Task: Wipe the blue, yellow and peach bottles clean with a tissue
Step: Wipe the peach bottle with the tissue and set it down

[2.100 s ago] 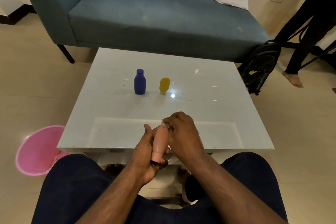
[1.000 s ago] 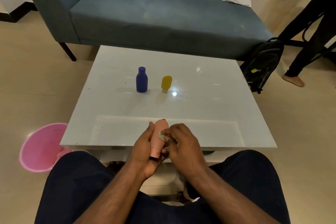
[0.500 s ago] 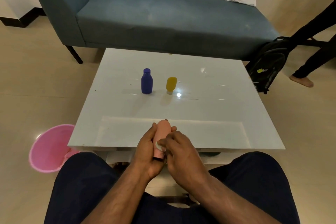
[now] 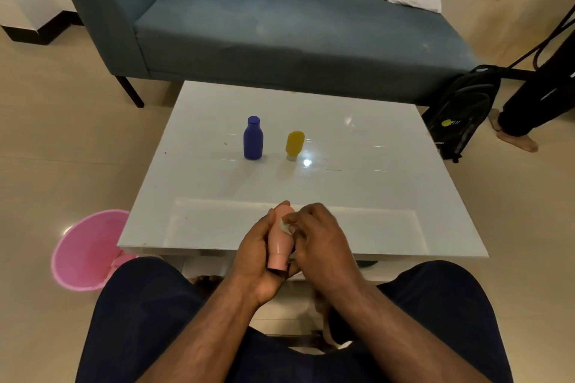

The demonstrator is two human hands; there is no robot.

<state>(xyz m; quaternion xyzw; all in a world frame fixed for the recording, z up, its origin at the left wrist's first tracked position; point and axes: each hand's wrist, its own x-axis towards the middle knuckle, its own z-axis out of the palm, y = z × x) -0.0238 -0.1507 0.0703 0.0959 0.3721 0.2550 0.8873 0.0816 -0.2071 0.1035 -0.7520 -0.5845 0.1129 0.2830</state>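
The peach bottle [image 4: 281, 235] is held over the near edge of the bench [image 4: 357, 196], cap end toward the person and base pointing away. The left hand [image 4: 258, 253] grips it, fingers curled round its body from the left. The right hand [image 4: 317, 233] pinches a small white tissue [image 4: 284, 226] against the bottle's upper side; only a scrap of the tissue shows between the fingertips. To wipe well, the left hand should probably turn the bottle bit by bit while the tissue runs its full length, shoulder and cap included, with a fresh fold brought forward once one is soiled; a firm hold near the cap seems wise, since the smooth bottle could slip. The blue bottle [image 4: 253, 138] stands upright, well up the bench, cap on. Just beside it, apart, the yellow bottle [image 4: 294, 144] stands cap down. Whether either has been wiped cannot be told, nor what any bottle holds, as all three are opaque. A pink bin [image 4: 87, 250] sits on the floor left of the bench, tilted toward the camera, likely for the used tissue; something pink lies at its lower right rim, too unclear to name.
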